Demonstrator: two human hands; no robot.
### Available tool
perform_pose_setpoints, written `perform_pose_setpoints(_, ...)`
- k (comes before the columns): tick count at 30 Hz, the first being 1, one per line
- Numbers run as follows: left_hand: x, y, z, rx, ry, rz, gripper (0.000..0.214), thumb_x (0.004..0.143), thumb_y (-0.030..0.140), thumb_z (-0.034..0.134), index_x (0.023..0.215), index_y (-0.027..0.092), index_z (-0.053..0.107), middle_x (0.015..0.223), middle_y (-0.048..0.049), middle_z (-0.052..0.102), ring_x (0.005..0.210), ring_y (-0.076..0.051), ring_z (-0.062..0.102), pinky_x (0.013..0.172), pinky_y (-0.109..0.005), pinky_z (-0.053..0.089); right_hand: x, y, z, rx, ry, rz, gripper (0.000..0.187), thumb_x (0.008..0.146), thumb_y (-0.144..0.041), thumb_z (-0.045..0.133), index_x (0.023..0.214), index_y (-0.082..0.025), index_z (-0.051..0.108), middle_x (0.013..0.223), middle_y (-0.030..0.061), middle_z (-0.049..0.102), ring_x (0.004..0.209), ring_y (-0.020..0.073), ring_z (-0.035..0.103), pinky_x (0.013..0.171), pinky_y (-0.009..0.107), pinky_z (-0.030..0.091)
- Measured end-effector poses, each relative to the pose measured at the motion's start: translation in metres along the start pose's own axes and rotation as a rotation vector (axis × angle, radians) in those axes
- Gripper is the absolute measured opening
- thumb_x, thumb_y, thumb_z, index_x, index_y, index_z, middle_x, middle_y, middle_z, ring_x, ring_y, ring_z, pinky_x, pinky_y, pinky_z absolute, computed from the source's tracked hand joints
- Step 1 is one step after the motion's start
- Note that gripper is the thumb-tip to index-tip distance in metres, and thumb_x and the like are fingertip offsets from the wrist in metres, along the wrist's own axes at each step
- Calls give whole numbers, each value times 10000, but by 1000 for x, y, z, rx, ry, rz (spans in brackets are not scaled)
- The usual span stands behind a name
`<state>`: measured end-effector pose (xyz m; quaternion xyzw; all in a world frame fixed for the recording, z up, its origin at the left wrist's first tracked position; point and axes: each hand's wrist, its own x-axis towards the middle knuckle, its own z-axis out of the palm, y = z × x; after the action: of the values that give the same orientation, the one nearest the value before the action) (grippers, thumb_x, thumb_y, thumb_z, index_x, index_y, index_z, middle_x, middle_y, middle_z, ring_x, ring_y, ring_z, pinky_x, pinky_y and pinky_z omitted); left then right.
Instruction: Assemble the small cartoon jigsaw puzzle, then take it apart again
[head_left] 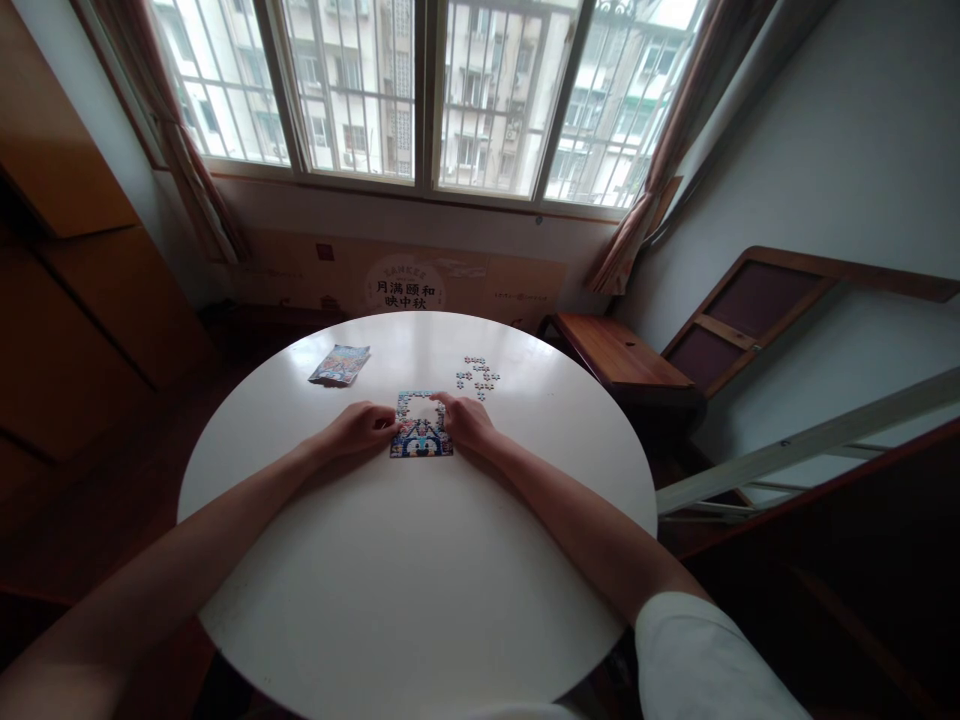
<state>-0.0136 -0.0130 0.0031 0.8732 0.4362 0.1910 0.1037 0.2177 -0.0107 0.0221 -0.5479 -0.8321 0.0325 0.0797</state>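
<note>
Near the middle of the frame, a partly assembled jigsaw puzzle [421,443] lies flat on the round white bench [412,590], its lower part filled with a blue cartoon figure and a bare white gap showing in its upper part. The left hand [363,427] is loosely curled with its fingertips at the puzzle's left edge; whether its grip has hold of anything cannot be told. The right hand [466,423] rests at the right edge, index finger stretched to the upper right corner and the other fingers bent under; a piece within that grip would be hidden.

For steady work here, the left fingertips seem best used as a light stop, bracing the side without pushing the joined rows out of line. The right index finger should press straight down, as a sideways shove could spring the narrow border around the gap. The loose pieces [487,377], spread just beyond the right hand, are best kept apart and flat, clear of the wrist. The packet [341,366] at upper left is well out of the way.
</note>
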Motion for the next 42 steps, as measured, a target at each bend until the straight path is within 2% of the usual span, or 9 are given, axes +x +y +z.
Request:
perform_pose_setpoints(17,0,1,0,10,4,-8,413,845,446,468,584,131,518,501,46,410,497,-62,313,496,-215,200,1,2,2,-11,11,-18,562,860,-129,360,1411,-236,405,1037,100,700,908,218,651,743,273,425)
perform_pose_setpoints(30,0,-1,1,17,2,-11,420,852,460,464,601,129,524,509,44,433,497,-60,324,496,-212,205,2,3,4,-6,27,-28,550,857,-124,371,1389,-247,435,1015,99,705,893,224,658,727,274,431)
perform_pose_setpoints(42,0,5,-4,-15,0,-27,408,837,444,476,578,130,511,499,48,408,490,-59,315,496,-216,201,3,4,5,16,29,-24,518,854,-122,378,1338,-266,495,1044,89,701,909,223,655,740,279,435)
